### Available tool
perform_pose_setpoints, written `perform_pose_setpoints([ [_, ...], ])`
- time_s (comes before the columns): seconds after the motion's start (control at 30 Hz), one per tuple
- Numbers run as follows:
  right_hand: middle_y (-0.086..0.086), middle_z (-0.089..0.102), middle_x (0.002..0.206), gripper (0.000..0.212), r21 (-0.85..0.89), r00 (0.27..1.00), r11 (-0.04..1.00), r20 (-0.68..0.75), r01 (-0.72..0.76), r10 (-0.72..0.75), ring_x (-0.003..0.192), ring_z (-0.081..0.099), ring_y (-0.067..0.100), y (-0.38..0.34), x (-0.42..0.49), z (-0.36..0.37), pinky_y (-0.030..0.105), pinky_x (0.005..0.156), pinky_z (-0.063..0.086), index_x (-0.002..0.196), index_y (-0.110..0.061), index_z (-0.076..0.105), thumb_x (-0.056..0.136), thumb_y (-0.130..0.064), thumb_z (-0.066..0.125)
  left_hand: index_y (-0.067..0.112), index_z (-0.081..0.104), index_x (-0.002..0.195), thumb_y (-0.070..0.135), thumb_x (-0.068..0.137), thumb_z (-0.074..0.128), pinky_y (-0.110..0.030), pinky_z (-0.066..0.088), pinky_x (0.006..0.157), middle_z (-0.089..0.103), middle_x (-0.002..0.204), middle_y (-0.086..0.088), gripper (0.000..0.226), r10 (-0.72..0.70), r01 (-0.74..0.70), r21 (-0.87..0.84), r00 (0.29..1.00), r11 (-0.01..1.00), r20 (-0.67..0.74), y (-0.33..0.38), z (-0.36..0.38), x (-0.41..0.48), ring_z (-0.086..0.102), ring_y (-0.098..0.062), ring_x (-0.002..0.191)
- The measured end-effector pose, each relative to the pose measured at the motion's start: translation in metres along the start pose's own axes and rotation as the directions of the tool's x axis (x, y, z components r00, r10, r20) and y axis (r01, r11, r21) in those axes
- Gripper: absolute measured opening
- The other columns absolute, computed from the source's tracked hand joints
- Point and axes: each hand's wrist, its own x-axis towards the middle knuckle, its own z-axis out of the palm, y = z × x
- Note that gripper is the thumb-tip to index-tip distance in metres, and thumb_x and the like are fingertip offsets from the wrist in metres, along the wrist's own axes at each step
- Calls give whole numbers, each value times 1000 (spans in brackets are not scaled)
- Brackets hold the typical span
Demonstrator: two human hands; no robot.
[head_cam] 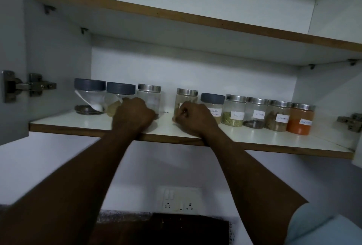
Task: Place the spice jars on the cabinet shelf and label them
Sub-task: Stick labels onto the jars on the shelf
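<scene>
Right hand (194, 117) is curling its fingers on the steel-lidded jar (186, 96) on the cabinet shelf (78, 122), apparently pressing a white label on, beside the labelled jars (256, 113). Left hand (135, 113) is resting curled against an unlabelled jar (149, 96); whether it grips the jar cannot be told.

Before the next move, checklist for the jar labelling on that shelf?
1. Jars upright on lower shelf: ok.
2. Labels from coriander jar through orange jar: ok.
3. Label on steel-lid jar under right hand: cannot tell; the hand covers most of it.
4. Left hand grip on clear jar: cannot tell; fingers hidden.
5. Labels on spoon jar and tan-powder jar: not ok; none visible.
</scene>
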Motion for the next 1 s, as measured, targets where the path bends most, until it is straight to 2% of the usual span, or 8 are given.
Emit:
perform_pose_setpoints([
  [0.17, -7, 70, 92, 22, -57, 992, 994, 90, 97, -92, 88, 64, 13, -31, 1, 21, 31, 71, 53, 94, -28, 68, 84, -48, 73, 9, 70, 97, 32, 85, 71, -36, 52, 75, 67, 87, -9, 26, -60, 61, 35, 997, 997, -52, -20, -16, -1, 63, -26, 82],
  [0.3, 6, 67, 121, 61, -44, 996, 997, 67, 69, -66, 106, 64, 26, -56, 10, 40, 35, 83, 53, 132, -16, 52, 83, -46, 73, 11, 68, 104, 29, 91, 66, -33, 46, 72, 71, 101, -10, 23, -24, 29, 32, 991, 999, -131, -14, -9, -5, 66, -27, 91],
  [0.5, 11, 54, 146, 118, 86, 975, 984, 176, -155, 138, 128, 56, 32, -65, 27, 48, 35, 89, 45, 159, -12, 6, 76, -52, 80, 9, 68, 106, 30, 92, 65, -39, 52, 80, 70, 106, -13, 25, 40, -38, 27, 995, 999, -89, -18, -10, -4, 66, -30, 97],
  [0.57, 8, 57, 143, 117, 165, 975, 973, 178, -164, 134, 126, 57, 31, -63, 28, 49, 34, 88, 45, 158, -16, 11, 72, -49, 83, 8, 64, 111, 29, 90, 68, -39, 51, 79, 68, 110, -15, 29, 53, -52, 40, 998, 998, -27, -18, -11, -1, 65, -32, 100],
  [0.7, 5, 67, 116, 104, 267, 981, 944, 94, -192, 172, 107, 66, 26, -59, 28, 49, 31, 77, 49, 146, -19, 29, 65, -43, 89, 8, 58, 121, 38, 88, 70, -42, 54, 88, 65, 117, -14, 46, 48, -52, 44, 995, 998, 84, -19, -12, 5, 63, -31, 105],
  [0.8, 2, 61, 112, 97, 268, 973, 936, 42, -228, 225, 101, 61, 22, -58, 28, 48, 25, 64, 40, 139, -17, 37, 62, -48, 87, 10, 55, 125, 46, 85, 72, -41, 54, 88, 65, 118, -12, 57, 40, -44, 46, 996, 998, 84, -19, -12, 6, 63, -30, 107],
  [0.9, 7, 60, 132, 94, 235, 975, 947, 73, -221, 210, 114, 61, 26, -59, 29, 50, 33, 80, 49, 143, -17, 41, 65, -47, 84, 10, 51, 129, 49, 83, 73, -41, 54, 87, 64, 122, -13, 64, 49, -53, 46, 996, 998, 77, -19, -11, 6, 62, -31, 110],
  [1.0, 4, 70, 120, 91, 340, 973, 912, 87, -231, 214, 102, 69, 25, -59, 26, 50, 46, 88, 58, 142, -20, 39, 65, -37, 85, 10, 47, 134, 56, 83, 70, -43, 53, 91, 62, 127, -13, 72, 63, -70, 61, 992, 996, 109, -20, -10, 7, 61, -32, 114],
])
